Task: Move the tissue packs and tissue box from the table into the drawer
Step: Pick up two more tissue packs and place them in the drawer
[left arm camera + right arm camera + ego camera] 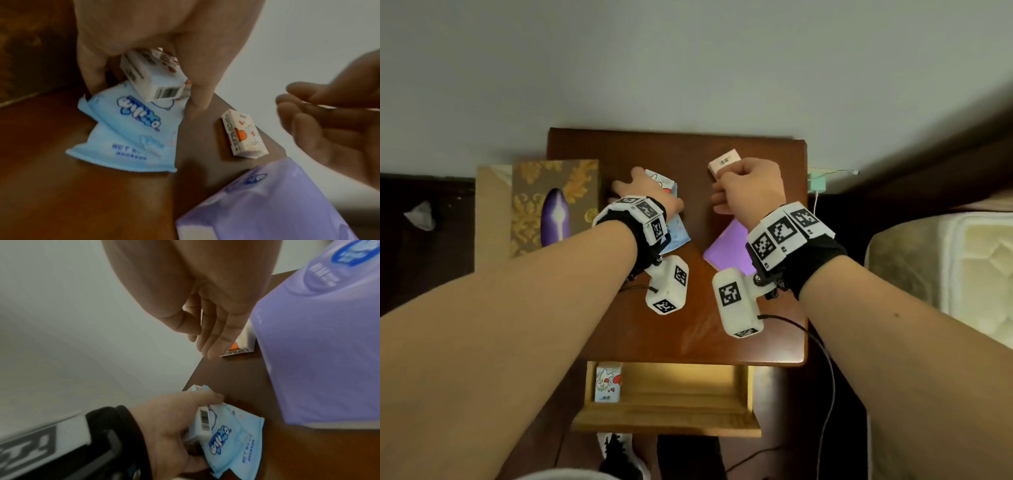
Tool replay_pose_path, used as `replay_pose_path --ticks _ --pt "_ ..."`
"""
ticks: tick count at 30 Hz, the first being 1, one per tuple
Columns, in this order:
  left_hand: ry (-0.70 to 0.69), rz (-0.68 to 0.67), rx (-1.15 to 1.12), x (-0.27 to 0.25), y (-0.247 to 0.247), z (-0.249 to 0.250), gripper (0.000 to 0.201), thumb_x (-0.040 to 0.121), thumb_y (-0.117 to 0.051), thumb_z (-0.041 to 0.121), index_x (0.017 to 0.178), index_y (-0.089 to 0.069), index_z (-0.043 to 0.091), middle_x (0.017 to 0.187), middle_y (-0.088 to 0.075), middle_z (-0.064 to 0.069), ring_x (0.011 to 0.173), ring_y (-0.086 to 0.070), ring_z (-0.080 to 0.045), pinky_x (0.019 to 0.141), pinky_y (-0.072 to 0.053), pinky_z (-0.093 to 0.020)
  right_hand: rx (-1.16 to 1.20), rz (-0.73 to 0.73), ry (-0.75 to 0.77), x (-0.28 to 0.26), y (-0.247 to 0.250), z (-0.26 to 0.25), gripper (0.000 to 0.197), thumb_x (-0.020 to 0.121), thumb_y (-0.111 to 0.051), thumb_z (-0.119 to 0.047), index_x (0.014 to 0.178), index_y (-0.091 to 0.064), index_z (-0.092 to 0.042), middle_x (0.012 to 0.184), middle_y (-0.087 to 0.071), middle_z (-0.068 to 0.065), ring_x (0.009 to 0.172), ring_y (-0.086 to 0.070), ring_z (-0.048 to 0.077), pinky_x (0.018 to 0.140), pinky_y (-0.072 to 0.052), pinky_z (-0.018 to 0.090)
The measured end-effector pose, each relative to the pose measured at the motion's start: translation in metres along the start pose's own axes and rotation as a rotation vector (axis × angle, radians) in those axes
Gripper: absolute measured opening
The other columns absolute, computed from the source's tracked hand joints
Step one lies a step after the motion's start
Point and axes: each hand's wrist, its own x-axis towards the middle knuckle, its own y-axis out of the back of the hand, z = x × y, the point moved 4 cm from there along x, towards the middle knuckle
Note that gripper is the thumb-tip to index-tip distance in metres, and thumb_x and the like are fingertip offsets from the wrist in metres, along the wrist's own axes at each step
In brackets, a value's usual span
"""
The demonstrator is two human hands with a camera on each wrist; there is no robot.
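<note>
Drawer (664, 416): standing open at 6 o'clock below the table (722, 346), holding one small tissue pack (607, 383) at its left end.
Purple tissue pack (726, 250): lying on the table at 3 o'clock of centre.
Left hand (645, 193): pinching a small white tissue pack (152, 76) over the blue wet-wipe pack (131, 134).
Right hand (750, 188): fingers hanging loosely open, hovering over the cream tissue pack (724, 162) at 12 o'clock, gripping nothing.
</note>
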Motion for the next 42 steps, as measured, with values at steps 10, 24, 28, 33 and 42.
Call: replay_pose_path --ticks 10,24,28,33,42 --pt "-0.097 0.064 0.159 -0.007 -0.011 -0.003 0.09 0.072 -0.081 0.041 0.143 -0.031 0.019 0.152 -0.027 -0.018 0.14 -0.029 -0.046 0.102 -0.042 -0.051 -0.743 0.206 0.103 0.042 0.003 -0.027 0.055 0.077 -0.071 -0.03 0.126 -0.051 -0.017 0.136 -0.051 0.01 0.126 -0.047 0.035 0.103 -0.038 0.043" --pt "-0.322 0.103 0.154 -0.012 -0.01 0.001 0.077 0.07 -0.085 0.027 0.131 -0.04 0.017 0.141 -0.032 -0.014 0.125 -0.038 -0.042 0.087 -0.049 -0.044 -0.974 0.171 0.144 0.057 -0.012 -0.008 0.07 0.071 -0.078 -0.045 0.126 -0.051 -0.012 0.135 -0.051 0.013 0.126 -0.048 0.037 0.105 -0.035 0.045" --pt "-0.366 0.073 0.112 -0.01 0.0 0.005 0.069 0.074 -0.082 0.021 0.13 -0.041 0.015 0.141 -0.032 -0.014 0.123 -0.042 -0.043 0.089 -0.046 -0.043 -0.638 0.069 0.116 0.045 -0.007 -0.009 0.075 0.072 -0.08 -0.036 0.132 -0.044 -0.007 0.137 -0.043 0.013 0.124 -0.052 0.035 0.1 -0.044 0.04" --pt "-0.389 0.024 0.064 -0.006 0.007 0.007 0.068 0.075 -0.08 0.015 0.132 -0.042 0.016 0.139 -0.033 -0.014 0.119 -0.05 -0.042 0.096 -0.051 -0.045 -0.341 -0.044 0.088 0.025 -0.006 -0.005 0.071 0.073 -0.08 -0.027 0.129 -0.042 -0.008 0.129 -0.056 0.011 0.114 -0.06 0.028 0.094 -0.053 0.039" --pt "-0.526 -0.017 -0.213 -0.007 0.028 0.004 0.07 0.072 -0.082 0.015 0.132 -0.046 0.012 0.135 -0.039 -0.014 0.098 -0.048 -0.018 0.082 -0.042 -0.024 0.072 -0.102 -0.099 0.01 -0.026 0.013 0.066 0.062 -0.082 -0.031 0.119 -0.056 -0.008 0.111 -0.07 0.009 0.101 -0.07 0.023 0.09 -0.06 0.047"
